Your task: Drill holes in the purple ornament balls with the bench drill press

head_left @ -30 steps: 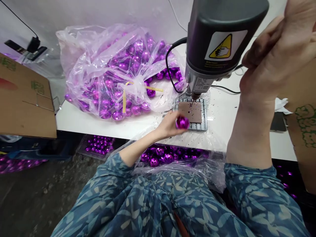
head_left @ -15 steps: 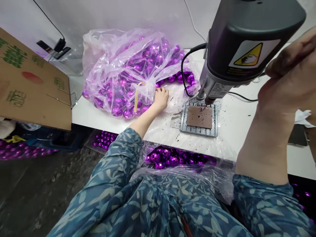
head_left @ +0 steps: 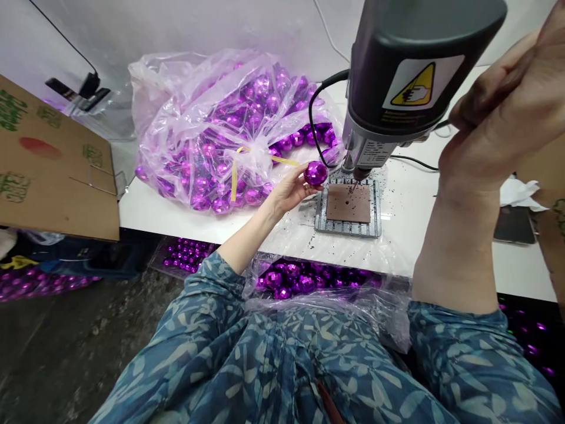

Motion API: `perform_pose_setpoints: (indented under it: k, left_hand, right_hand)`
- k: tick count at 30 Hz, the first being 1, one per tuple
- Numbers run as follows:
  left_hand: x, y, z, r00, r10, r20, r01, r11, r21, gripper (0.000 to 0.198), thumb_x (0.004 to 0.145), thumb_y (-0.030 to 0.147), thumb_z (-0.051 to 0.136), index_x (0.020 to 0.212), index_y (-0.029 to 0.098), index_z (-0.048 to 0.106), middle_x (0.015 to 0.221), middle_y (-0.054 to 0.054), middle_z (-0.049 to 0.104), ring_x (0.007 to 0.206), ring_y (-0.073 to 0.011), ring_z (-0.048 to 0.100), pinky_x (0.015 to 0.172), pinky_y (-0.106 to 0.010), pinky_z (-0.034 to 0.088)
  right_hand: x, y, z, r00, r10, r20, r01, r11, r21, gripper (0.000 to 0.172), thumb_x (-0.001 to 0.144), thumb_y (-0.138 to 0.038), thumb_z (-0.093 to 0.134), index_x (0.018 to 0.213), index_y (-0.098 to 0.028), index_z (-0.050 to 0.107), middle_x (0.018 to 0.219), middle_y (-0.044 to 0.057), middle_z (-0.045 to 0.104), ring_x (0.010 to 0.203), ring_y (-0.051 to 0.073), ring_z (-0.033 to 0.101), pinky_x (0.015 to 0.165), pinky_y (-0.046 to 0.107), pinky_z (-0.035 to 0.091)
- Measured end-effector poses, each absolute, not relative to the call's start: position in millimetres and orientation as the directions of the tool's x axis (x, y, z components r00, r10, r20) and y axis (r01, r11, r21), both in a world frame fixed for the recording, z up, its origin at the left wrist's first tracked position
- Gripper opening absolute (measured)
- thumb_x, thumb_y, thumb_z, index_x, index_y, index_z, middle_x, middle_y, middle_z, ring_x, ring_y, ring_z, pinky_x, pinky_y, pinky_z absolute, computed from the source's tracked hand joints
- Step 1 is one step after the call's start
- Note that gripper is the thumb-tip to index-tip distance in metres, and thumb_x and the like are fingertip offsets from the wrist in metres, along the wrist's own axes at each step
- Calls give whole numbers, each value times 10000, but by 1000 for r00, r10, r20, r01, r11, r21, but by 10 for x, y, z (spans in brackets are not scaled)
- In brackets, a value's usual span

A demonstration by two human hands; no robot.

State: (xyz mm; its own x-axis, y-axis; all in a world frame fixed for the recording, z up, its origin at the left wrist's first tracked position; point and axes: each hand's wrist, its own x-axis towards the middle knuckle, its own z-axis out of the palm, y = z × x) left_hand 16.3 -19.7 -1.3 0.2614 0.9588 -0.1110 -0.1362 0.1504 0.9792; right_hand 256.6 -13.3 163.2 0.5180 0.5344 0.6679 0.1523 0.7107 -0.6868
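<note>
Left hand (head_left: 291, 189) pinching a faceted purple ball (head_left: 315, 173) by its side, fingertips and thumb on it – ball up off the tabletop (head_left: 410, 235), near the left back corner of the slotted metal base (head_left: 375, 228). Brown board (head_left: 338, 212) with a small hole lies on that base, dark crumbs scattered around. Right hand (head_left: 507, 100) raised beside the drill's black housing (head_left: 415, 35), fingers curled – can't tell what it grips, if anything. Big clear bag (head_left: 176, 112) of purple balls left of the drill, yellow tie (head_left: 233, 182) on it; more balls (head_left: 304, 282) in plastic below the tabletop's front edge
</note>
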Motion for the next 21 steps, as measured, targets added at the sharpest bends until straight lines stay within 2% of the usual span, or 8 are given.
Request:
perform_pose_setpoints:
  k: [2,3,5,9,14,18,21]
  left_hand:
    - [255,-251,-52,247,961,-124,-196,175,965,450,1067,624,568,1172,211,711,1210,-152,777,1157,-294,789,988,-498,687]
    - [295,-270,-75,233,963,-133,-217,185,959,446,1084,622,540,1167,218,711,1220,-146,779,1186,-292,781,996,-502,687]
    - [359,-305,-123,210,965,-156,-233,204,951,410,1097,603,539,1172,235,707,1227,-127,785,1220,-285,768,1001,-505,687]
    - [445,-362,-237,189,962,-198,-256,243,936,271,1018,474,736,1157,251,672,1251,-72,792,1237,-248,752,1055,-485,662]
    - [597,-333,-381,135,979,-151,-293,185,938,344,914,352,839,1193,223,685,1293,-84,794,1284,-239,746,1175,-479,572]
    - [734,-298,-459,64,998,-25,-185,36,982,444,888,384,880,1247,227,672,1298,-95,802,1276,-250,753,1191,-505,555]
    - [781,-309,-504,122,992,25,-98,-13,995,518,865,433,912,1258,226,646,1332,-116,786,1283,-259,748,1179,-500,560]
  right_hand:
    - [2558,-94,1615,551,460,696,164,758,-631,666,765,-814,486,646,-225,201,529,-44,169,390,37,252,461,331,80]
    - [2558,-79,1606,556,443,703,166,770,-616,682,722,-846,467,636,-225,197,527,-45,174,389,32,248,464,332,77]
    - [2565,-61,1592,560,436,704,153,781,-606,698,723,-854,459,628,-222,177,524,-43,187,393,25,256,474,324,73]
    - [2599,-27,1573,534,445,719,101,810,-577,660,707,-833,491,639,-227,238,490,-51,163,372,46,253,439,333,59]
    - [2609,0,1556,532,447,720,-21,856,-516,555,729,-713,564,689,-207,338,476,-65,160,360,45,221,413,305,46]
    - [2587,-42,1563,523,432,734,-52,876,-479,539,729,-677,597,691,-205,339,479,-73,167,362,37,233,415,287,25]
    - [2582,-99,1577,515,438,737,-32,869,-494,578,717,-711,590,690,-200,321,487,-69,194,379,22,262,426,256,62]
